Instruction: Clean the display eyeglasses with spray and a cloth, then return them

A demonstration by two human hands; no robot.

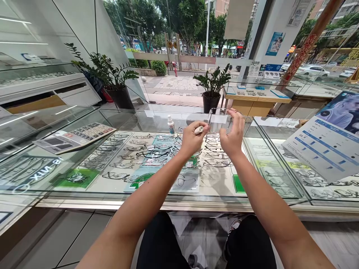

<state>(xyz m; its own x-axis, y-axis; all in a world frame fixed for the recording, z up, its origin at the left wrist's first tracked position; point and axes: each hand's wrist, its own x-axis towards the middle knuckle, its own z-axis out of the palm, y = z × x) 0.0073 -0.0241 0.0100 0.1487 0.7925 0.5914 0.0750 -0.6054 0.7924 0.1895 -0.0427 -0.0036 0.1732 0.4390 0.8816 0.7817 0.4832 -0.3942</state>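
Observation:
My left hand (192,138) is closed round a small white tool (199,130), its tip pointing at the left end of a thin-rimmed pair of glasses (217,110). My right hand (233,134) pinches the right side of that frame and holds it up above the glass display counter (157,119). Both hands hover over the counter, about chest height. Inside the case below lie several rows of spectacle frames (151,153) on white and green trays.
A small white bottle (171,125) stands on the counter left of my hands. A calculator (74,137) lies at far left. A printed poster (327,144) leans at right. Potted plants (213,87) stand beyond the counter by the glass shopfront.

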